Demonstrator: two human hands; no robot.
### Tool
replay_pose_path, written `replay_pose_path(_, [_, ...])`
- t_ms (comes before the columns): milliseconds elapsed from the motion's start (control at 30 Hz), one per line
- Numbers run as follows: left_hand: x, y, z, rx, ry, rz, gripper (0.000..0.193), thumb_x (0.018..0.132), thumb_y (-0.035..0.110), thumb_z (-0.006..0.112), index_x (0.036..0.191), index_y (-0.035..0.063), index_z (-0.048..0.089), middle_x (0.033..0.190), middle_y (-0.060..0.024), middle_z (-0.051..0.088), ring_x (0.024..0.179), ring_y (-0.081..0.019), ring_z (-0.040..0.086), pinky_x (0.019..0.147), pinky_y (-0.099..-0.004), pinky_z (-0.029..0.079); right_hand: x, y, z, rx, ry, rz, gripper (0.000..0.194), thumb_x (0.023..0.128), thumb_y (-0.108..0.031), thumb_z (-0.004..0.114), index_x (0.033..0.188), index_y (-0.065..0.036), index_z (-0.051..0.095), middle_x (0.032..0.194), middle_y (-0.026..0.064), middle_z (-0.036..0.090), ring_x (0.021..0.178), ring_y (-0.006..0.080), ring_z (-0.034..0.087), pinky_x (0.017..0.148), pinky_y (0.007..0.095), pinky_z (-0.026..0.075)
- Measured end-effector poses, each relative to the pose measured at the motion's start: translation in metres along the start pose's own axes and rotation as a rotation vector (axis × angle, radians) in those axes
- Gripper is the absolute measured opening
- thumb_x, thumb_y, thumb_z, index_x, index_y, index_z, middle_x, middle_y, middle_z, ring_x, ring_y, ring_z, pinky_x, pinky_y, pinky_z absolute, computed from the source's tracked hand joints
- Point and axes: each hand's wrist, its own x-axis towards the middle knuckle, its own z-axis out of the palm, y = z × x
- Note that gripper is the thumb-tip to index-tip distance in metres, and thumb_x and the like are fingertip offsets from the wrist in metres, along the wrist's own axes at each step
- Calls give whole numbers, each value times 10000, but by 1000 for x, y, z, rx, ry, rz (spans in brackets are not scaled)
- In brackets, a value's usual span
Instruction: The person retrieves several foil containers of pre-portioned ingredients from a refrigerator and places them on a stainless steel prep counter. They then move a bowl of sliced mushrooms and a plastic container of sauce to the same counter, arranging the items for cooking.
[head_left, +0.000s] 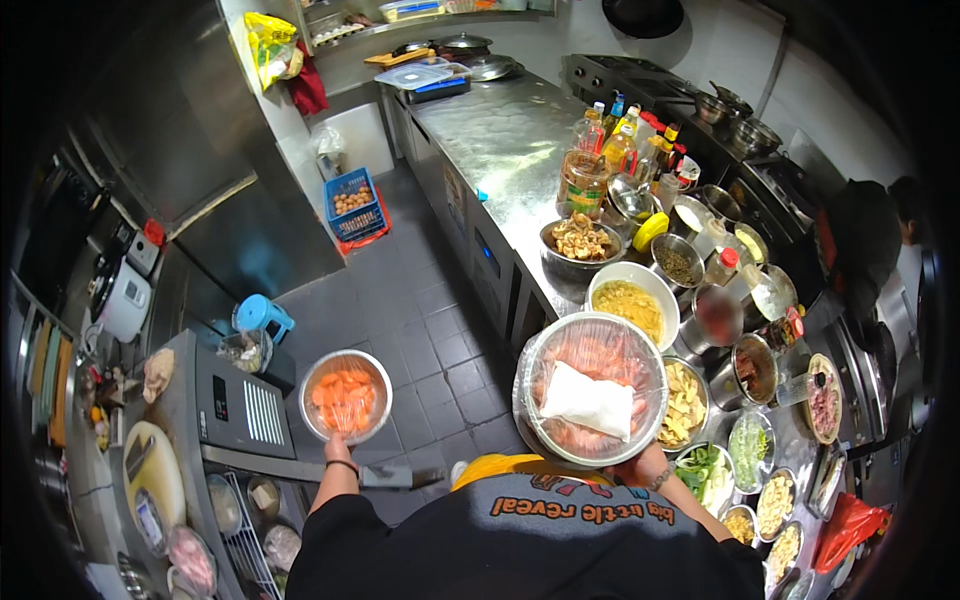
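Note:
My left hand (340, 451) grips the near rim of a metal bowl (306, 409), holding it out over the floor. Orange slices that look like carrot (343, 396) fill it under clear cling film. Against my right side, my right hand (639, 466) supports a larger round bowl (589, 454) from below at its near edge. Cling film covers its pinkish contents (577, 349), which I cannot identify for sure. A white packet (589, 400) lies on top of the film. The fingers under the large bowl are mostly hidden.
Right, a steel counter (495, 120) bears bottles (620, 150), a white bowl of yellow food (634, 300) and several ingredient bowls. A person (862, 240) stands by the stove. Left are an open refrigerated compartment (244, 525), a blue stool (262, 313) and a crate of eggs (356, 214).

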Motion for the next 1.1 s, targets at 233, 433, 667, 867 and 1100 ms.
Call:
replay_pose_path(233, [-69, -67, -75, 188, 115, -265, 392, 701, 262, 516, 1083, 183, 546, 890, -41, 626, 707, -242, 589, 914, -639, 119, 14, -7, -18, 74, -98, 48, 292, 864, -202, 465, 1120, -64, 480, 939, 85, 586, 696, 195, 567, 480, 288, 459])
replay_pose_path(433, [-98, -44, -23, 169, -43, -313, 381, 746, 260, 491, 1114, 164, 518, 990, -53, 608, 889, -253, 567, 923, -572, 156, 33, 1, -16, 27, -49, 99, 264, 861, -205, 453, 1076, -56, 495, 846, 94, 591, 604, 207, 561, 442, 295, 448])
replay_pose_path(667, [-101, 3, 15, 184, -67, -337, 380, 722, 278, 533, 1075, 140, 500, 989, -53, 590, 875, -231, 547, 848, -442, 296, 86, 15, 25, -22, -118, 148, 304, 857, -319, 476, 1059, -95, 511, 786, 40, 580, 592, 163, 551, 461, 263, 443])
replay_pose_path(867, [-56, 45, 5, 109, -16, -367, 181, 763, 226, 505, 901, 117, 552, 817, -28, 590, 737, -181, 549, 721, -366, 362, 179, 34, 88, -12, -88, 206, 292, 833, -251, 519, 1083, -99, 527, 867, 34, 614, 680, 156, 594, 468, 257, 467])
replay_pose_path(1100, [51, 107, -26, 117, 7, -221, 189, 729, 227, 570, 848, 81, 579, 749, -26, 566, 569, -131, 455, 515, -272, 397, 295, 48, 205, 139, -22, 60, 306, 861, -304, 502, 1075, -87, 525, 909, 33, 605, 721, 145, 580, 540, 260, 483])
